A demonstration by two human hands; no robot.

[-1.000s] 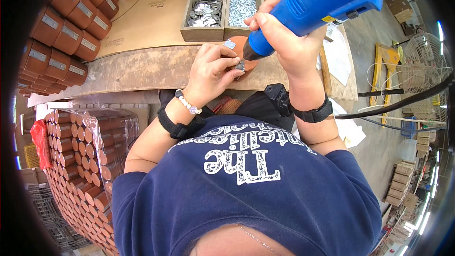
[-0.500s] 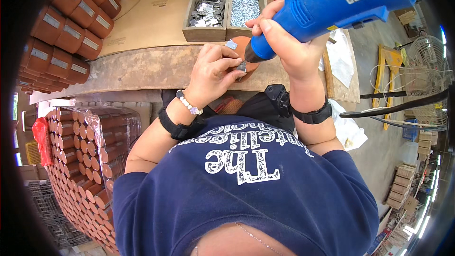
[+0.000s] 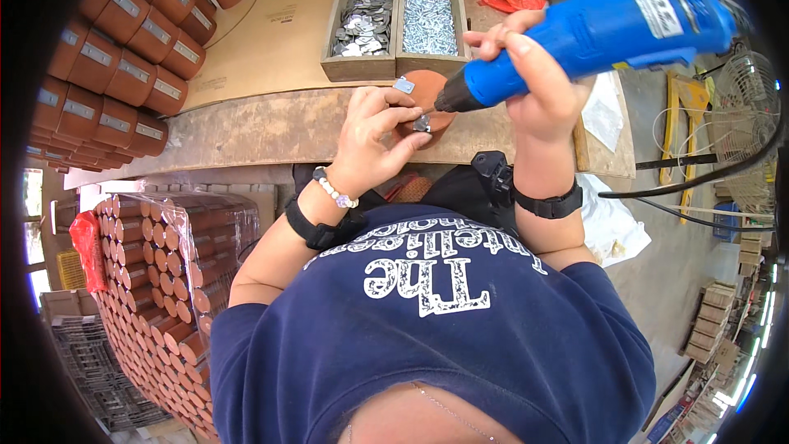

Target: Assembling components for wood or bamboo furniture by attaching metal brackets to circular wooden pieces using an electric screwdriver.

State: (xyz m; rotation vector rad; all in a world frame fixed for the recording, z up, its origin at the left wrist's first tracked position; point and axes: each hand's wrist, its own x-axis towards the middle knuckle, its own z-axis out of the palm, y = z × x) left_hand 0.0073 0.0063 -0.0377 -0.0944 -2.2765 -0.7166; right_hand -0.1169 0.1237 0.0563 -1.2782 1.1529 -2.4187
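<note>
Far left of the left grip, brown cylinders [image 3: 78, 119] bearing metal strips stand stacked on the counter [image 3: 255, 123]; nearer the body, a film-wrapped stack [image 3: 156, 263] holds more. Between stack and grip lies cardboard [image 3: 271, 49] with faint print, too small to read. Beyond the left grip sit a wooden bin [image 3: 357, 70] of flat metal pieces and, right of it, a bin [image 3: 431, 64] of screws.

The left grip [image 3: 371, 127] pinches a small dark metal piece [image 3: 422, 124] between thumb and fingers, against a single cylinder [image 3: 427, 86] just right of it; a pale metal plate [image 3: 403, 85] shows above the fingertips. Below, the shirt carries large white lettering [image 3: 436, 288].

The right grip [image 3: 546, 86] wraps around a blue power tool [image 3: 567, 29] with a white, dark-printed label [image 3: 657, 13]. Compared with half a second ago, the tool lies flatter, its nose farther right of the left grip, and more of the dark piece shows.
</note>
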